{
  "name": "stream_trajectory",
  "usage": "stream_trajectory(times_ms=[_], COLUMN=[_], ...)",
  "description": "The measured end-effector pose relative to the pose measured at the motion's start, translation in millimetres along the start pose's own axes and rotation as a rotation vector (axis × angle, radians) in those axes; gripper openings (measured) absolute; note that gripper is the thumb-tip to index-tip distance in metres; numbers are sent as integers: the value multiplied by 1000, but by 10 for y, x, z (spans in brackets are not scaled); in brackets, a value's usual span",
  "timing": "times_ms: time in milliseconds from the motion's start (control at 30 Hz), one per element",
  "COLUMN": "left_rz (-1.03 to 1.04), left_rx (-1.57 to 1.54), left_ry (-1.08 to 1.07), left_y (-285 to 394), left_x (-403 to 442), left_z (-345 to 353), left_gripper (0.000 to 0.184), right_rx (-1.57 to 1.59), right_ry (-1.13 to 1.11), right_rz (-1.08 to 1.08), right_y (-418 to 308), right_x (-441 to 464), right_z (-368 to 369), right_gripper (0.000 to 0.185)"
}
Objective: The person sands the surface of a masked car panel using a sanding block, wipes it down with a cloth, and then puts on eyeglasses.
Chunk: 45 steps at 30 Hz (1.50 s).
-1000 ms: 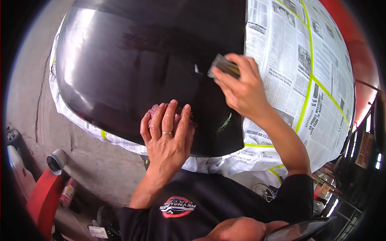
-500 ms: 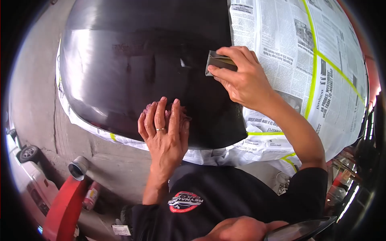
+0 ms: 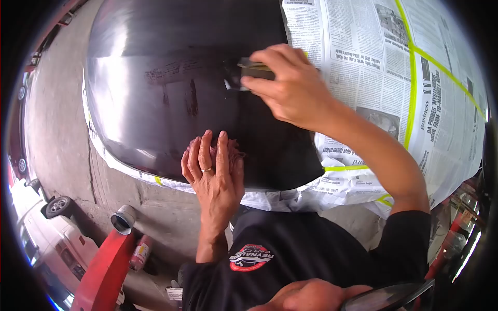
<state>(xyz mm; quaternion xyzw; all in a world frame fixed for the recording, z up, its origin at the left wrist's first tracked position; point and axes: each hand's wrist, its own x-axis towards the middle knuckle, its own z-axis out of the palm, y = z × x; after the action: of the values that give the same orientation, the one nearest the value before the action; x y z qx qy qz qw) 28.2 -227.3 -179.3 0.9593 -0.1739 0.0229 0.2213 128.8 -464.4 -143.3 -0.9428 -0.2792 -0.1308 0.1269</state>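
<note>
A glossy black car panel, curved like a hood, fills the middle of the view, with dull smeared patches on its surface. My right hand grips a dark sanding block between thumb and fingers, blurred by motion, over the panel near the newspaper edge. Wet-looking and wearing a ring, my left hand presses a crumpled pinkish rag onto the panel's near edge. Its fingers lie over the rag and hide most of it.
Newspaper fixed with yellow-green tape covers the bodywork to the right. On the left are a red stand or beam, a grey bucket, a plastic bottle and a white vehicle on the concrete floor.
My right hand has slid the sanding block leftward and slightly up over the panel. The left hand stays on the rag at the near edge. The view has shifted a little.
</note>
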Motion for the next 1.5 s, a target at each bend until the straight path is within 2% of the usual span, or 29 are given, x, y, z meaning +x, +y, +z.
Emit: stream_trajectory(times_ms=[100,200,333,433,700,833,967,1100,1233,1367,1400,1500], left_rz=[0,2,11,16,7,-13,7,-3,2,4,7,-2], left_rx=[6,17,9,17,35,19,9,13,4,0,2,10], left_ry=[16,24,-3,13,33,26,21,22,4,-4,2,-9], left_y=[-7,13,-10,-11,5,34,-4,26,3,11,28,-17], left_x=[-12,-32,-5,32,20,9,-4,19,3,9,13,-12], left_z=[20,11,2,8,12,12,20,2,8,-18,-4,16], left_gripper=[53,54,54,54,55,55,54,55,56,56,56,57], right_rx=[9,-12,37,17,-3,-52,21,15,70,35,21,71], right_ry=[5,-26,-13,-5,54,73,48,49,-11,-9,52,42], right_rz=[62,-13,57,3,21,-24,27,-68,60,-31,-63,27], right_y=[-4,-34,23,33,-10,-52,-13,5,-24,-25,-17,-26], right_x=[-182,123,-189,-73,-115,120,-184,150,-194,145,139,-159], right_z=[-91,50,-119,-58,-78,139,-53,124,-86,99,123,-36], right_gripper=[26,27,29,29,20,22,19,22,24,25,20,21])
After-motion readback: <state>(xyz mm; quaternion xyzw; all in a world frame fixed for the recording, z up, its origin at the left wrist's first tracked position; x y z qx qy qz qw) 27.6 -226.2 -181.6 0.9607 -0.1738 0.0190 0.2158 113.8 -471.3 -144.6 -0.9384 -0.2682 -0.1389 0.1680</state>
